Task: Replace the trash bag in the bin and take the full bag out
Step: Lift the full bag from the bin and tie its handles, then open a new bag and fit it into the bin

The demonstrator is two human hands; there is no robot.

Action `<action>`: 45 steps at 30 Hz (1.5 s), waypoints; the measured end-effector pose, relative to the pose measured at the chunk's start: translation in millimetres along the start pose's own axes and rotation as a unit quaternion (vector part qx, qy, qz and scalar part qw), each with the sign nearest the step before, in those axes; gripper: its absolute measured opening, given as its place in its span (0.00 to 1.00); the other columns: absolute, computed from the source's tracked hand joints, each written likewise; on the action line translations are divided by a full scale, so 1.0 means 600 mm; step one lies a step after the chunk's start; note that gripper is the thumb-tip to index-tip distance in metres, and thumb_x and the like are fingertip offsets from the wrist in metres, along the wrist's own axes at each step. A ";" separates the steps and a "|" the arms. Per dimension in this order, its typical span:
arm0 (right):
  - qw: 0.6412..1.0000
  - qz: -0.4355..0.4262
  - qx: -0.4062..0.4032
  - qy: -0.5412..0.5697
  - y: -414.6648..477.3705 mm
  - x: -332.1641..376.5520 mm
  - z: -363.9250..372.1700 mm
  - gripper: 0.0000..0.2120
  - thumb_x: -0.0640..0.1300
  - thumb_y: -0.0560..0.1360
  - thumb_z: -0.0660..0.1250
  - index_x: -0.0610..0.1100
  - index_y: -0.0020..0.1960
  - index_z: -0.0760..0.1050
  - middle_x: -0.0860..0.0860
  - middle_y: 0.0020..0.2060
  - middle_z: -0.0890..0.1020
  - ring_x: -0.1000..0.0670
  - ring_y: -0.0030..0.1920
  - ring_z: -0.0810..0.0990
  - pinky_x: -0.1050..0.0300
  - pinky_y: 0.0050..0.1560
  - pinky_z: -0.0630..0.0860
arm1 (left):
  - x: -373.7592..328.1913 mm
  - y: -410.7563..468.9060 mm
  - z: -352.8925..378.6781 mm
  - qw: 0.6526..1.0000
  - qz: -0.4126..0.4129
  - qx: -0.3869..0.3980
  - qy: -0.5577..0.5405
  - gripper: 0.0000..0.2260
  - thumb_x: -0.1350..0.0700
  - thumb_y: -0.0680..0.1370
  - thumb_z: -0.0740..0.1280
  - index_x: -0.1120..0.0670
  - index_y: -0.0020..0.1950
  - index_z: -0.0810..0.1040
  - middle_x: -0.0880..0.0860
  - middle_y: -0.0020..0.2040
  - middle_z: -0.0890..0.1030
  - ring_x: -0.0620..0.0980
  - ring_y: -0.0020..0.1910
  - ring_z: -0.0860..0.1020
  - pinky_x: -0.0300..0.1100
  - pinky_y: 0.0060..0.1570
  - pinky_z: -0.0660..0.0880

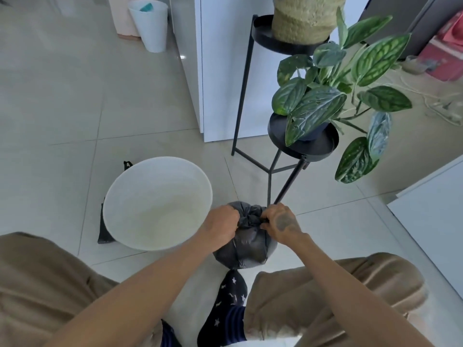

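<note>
Pale tiles cover the floor (pixel 62 96), where a white bin (pixel 157 204) stands showing its bare inside, a flat black item (pixel 104 231) lying partly under its left side. Just right of the bin, the full bag (pixel 246 249) sits on the floor before a starred sock (pixel 230 296). The person's left grip (pixel 223 225) and right grip (pixel 281 225) both curl tight on the bag's gathered neck, pinching the twisted plastic from either side. A black stand (pixel 303 146) bearing a leafy plant (pixel 325 96) rises just behind.
</note>
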State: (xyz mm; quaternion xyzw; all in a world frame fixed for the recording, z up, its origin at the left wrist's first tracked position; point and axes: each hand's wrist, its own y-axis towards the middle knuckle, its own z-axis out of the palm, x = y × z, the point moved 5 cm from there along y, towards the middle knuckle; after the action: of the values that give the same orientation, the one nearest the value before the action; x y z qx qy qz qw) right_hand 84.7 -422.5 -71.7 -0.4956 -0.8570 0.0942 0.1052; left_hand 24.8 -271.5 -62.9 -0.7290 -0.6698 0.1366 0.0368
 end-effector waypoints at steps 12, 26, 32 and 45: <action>0.994 0.010 0.068 0.084 0.017 -0.018 0.070 0.23 0.44 0.76 0.69 0.46 0.70 0.73 0.48 0.67 0.76 0.45 0.69 0.70 0.52 0.69 0.68 | -0.005 0.011 0.075 0.996 -0.015 0.087 -0.020 0.11 0.56 0.79 0.68 0.58 0.59 0.77 0.59 0.58 0.79 0.59 0.58 0.77 0.52 0.50 0.75; 0.988 0.012 -0.009 0.155 0.027 -0.011 -0.091 0.18 0.38 0.76 0.70 0.48 0.65 0.78 0.49 0.63 0.79 0.50 0.59 0.77 0.57 0.63 0.75 | 0.034 -0.002 -0.064 0.997 -0.003 0.024 -0.079 0.02 0.63 0.77 0.63 0.58 0.48 0.75 0.57 0.52 0.79 0.59 0.51 0.79 0.47 0.43 0.72; 0.973 -0.045 -0.051 0.219 0.054 0.081 -0.148 0.14 0.39 0.78 0.68 0.45 0.63 0.80 0.52 0.58 0.82 0.54 0.52 0.79 0.60 0.55 0.77 | 0.154 -0.045 -0.141 0.986 -0.070 -0.078 -0.131 0.16 0.57 0.80 0.63 0.53 0.68 0.77 0.54 0.63 0.80 0.58 0.61 0.77 0.49 0.58 0.74; 0.975 -0.086 -0.051 0.197 0.174 0.264 -0.109 0.15 0.44 0.81 0.65 0.45 0.67 0.75 0.48 0.68 0.73 0.46 0.66 0.74 0.58 0.65 0.68 | 0.410 -0.211 -0.128 0.875 -0.298 -0.290 -0.247 0.07 0.59 0.77 0.67 0.52 0.42 0.84 0.49 0.37 0.84 0.52 0.37 0.81 0.50 0.40 0.80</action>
State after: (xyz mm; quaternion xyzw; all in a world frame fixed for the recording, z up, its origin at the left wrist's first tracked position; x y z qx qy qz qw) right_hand 112.2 -230.0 -22.9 -0.4338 -0.8624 -0.0590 0.2541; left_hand -62.5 -6.2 3.9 -0.4149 -0.8524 0.0948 -0.3039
